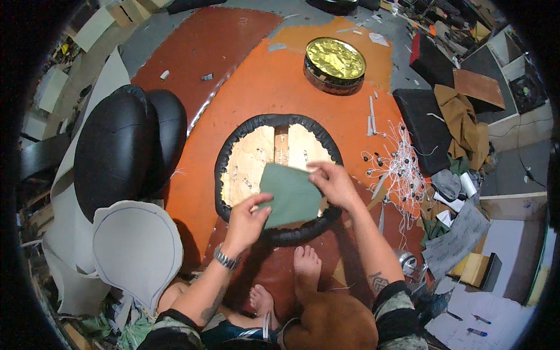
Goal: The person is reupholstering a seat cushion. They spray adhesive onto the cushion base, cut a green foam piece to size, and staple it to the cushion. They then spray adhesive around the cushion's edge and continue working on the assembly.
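A piece of dark green fabric (290, 197) is stretched between my two hands. My left hand (245, 223) pinches its left edge, and my right hand (333, 184) grips the upper right corner between thumb and fingers. Below the fabric lies a rounded seat pad, underside up. Its wooden board (251, 150) shows, ringed by a gathered black cover (223, 157). Small metal fittings dot the board, and a darker strip runs down its middle. The fabric hides the board's lower centre.
Two black padded cushions (116, 149) stand at the left, behind a pale rounded panel (137, 248). A round tin with crumpled gold top (335, 61) sits at the back. Tangled white cords (402, 169) lie right, near a flat black pad (423, 131). My bare feet (307, 265) are close in front.
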The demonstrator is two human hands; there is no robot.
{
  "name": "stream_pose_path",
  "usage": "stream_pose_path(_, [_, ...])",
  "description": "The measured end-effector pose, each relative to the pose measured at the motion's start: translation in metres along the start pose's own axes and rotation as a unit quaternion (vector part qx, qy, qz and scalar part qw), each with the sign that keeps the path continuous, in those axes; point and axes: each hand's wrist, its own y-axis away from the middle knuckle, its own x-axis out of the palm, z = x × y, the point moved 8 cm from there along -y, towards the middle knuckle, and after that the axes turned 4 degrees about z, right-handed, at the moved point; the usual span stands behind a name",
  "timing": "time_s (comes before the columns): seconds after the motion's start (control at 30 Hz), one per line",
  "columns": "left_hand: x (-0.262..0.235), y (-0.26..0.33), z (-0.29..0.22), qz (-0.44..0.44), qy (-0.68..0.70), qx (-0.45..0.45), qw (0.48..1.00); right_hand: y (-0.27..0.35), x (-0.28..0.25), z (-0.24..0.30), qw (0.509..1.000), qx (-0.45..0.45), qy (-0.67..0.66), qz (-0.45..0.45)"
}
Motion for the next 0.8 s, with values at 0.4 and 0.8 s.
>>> stream_pose_path(0.4, [0.006, -0.091, 0.036, -0.113, 0.040, -0.074, 0.990, -0.104, -0.020, -0.012, 0.990, -0.022, 0.099, -0.099])
stream_pose_path(0.8, [0.022, 0.000, -0.031, 0.254, 0.186, -0.007, 0.949, 0.036, -0.002, 0.016, 0.993, -0.023, -0.119, -0.005])
